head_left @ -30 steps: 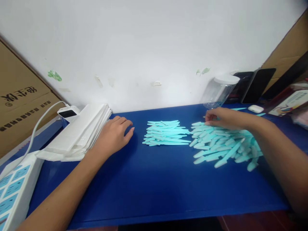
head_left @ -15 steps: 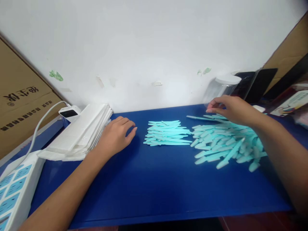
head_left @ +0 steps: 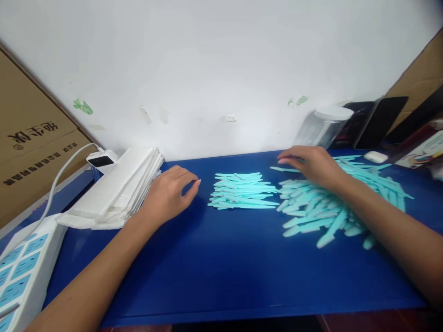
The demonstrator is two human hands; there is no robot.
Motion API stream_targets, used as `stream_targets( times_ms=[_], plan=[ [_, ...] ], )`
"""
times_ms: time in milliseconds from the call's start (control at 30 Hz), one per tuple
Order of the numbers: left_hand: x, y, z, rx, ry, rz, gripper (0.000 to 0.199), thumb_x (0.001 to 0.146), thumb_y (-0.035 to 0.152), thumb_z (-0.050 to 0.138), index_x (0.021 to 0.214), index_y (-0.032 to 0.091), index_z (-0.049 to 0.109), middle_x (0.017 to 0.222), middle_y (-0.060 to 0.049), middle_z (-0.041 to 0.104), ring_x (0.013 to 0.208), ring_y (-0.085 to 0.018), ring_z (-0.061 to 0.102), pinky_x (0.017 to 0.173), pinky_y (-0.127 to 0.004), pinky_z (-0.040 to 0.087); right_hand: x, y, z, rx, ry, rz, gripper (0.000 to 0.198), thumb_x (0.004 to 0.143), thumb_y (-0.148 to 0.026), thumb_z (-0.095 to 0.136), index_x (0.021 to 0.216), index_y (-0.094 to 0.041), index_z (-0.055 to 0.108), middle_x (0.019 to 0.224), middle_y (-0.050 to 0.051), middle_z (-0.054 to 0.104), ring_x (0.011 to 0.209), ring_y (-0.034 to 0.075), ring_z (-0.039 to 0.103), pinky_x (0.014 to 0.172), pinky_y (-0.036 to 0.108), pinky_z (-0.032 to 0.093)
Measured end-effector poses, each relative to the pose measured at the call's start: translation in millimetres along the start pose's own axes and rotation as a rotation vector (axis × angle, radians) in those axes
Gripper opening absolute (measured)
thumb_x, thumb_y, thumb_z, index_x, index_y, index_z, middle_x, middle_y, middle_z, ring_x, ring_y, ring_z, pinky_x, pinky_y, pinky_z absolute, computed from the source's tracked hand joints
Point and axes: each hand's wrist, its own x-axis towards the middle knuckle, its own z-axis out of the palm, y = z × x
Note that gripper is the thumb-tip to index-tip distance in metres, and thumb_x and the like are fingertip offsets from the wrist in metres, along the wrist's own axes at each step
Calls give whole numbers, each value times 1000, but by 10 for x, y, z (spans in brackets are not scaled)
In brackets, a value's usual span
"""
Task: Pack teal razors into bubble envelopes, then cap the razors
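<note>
My left hand (head_left: 169,193) rests on the blue table beside a stack of white flat packets (head_left: 114,184), its fingers loosely curved and nothing visible in them. Thumb and forefinger tips lie close together. My right hand (head_left: 311,163) hovers just above a single turquoise stick (head_left: 282,169), which looks like an eyebrow razor. Its fingers bend toward the thumb, and I see nothing between the tips. Under and beside that wrist spreads a loose heap of turquoise razors (head_left: 308,205). Between my hands lies a neater row of turquoise razors (head_left: 242,190), roughly parallel.
A white power strip (head_left: 34,263) stands at the left edge, near a white device with a dark screen (head_left: 102,160) and a cable. Back right are a clear jar with a white lid (head_left: 325,124), a dark phone (head_left: 380,122) and a small white case (head_left: 375,157). A cardboard box (head_left: 31,124) borders the left.
My right hand has moved left and slightly down, toward the left end of the single razor. The left hand and both groups of razors look unchanged; the view has shifted slightly.
</note>
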Motion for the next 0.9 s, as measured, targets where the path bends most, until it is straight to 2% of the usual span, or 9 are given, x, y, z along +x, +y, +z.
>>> stream_targets(
  times_ms=[133, 300, 500, 567, 667, 733, 800, 900],
  plan=[
    [-3, -1, 3, -18, 16, 17, 14, 105, 24, 62, 99, 20, 73, 95, -7, 80, 92, -25, 73, 84, -40, 59, -40, 192, -99, -196, -140, 77, 40, 102, -58, 59, 94, -25, 79, 96, 10, 79, 86, 31, 70, 74, 42, 48],
    [-11, -15, 31, -35, 1, 15, 13, 105, 24, 61, 102, 20, 73, 97, -7, 80, 95, -25, 72, 88, -42, 58, -75, 316, -78, -122, -313, 195, 37, 90, -60, 72, 87, -23, 76, 95, 11, 77, 84, 29, 68, 72, 39, 48],
    [6, 30, 33, -78, -23, 5, 14, 105, 24, 60, 102, 21, 73, 97, -7, 80, 94, -24, 71, 88, -41, 57, -37, 267, -70, -66, -316, 208, 31, 92, -54, 71, 93, -24, 76, 92, 8, 79, 79, 27, 70, 69, 37, 49],
    [5, 53, 47, -109, -12, 11, 14, 105, 23, 60, 101, 21, 73, 96, -6, 80, 93, -24, 71, 87, -40, 57, -19, 203, -97, -58, -290, 190, 28, 95, -51, 68, 95, -24, 76, 94, 7, 80, 83, 27, 71, 72, 38, 51],
    [-4, 123, 79, -176, 36, 7, 10, 105, 21, 62, 107, 21, 72, 99, -6, 79, 94, -22, 71, 88, -38, 58, -32, -45, -133, -53, -118, 50, 26, 101, -47, 62, 100, -25, 75, 105, 9, 79, 93, 29, 72, 81, 40, 52],
    [-6, 216, 96, -228, 70, 18, 12, 105, 20, 65, 114, 20, 71, 102, -6, 80, 96, -22, 71, 88, -38, 58, -88, -346, -128, -51, 5, -100, 25, 105, -43, 58, 108, -26, 75, 113, 9, 79, 95, 28, 74, 84, 41, 53],
    [-4, 342, 105, -271, 91, 64, 18, 103, 22, 69, 121, 19, 69, 103, -8, 79, 96, -22, 71, 88, -38, 58, -185, -722, -82, -67, 36, -210, 22, 108, -35, 56, 113, -26, 75, 110, 7, 80, 93, 27, 75, 82, 39, 54],
    [3, 534, 110, -277, 85, 184, 20, 102, 21, 71, 122, 17, 67, 98, -9, 78, 92, -23, 70, 87, -40, 58, -355, -1242, 44, -71, -68, -350, 27, 109, -24, 53, 120, -29, 77, 109, 6, 81, 95, 24, 75, 77, 35, 55]
  ],
)
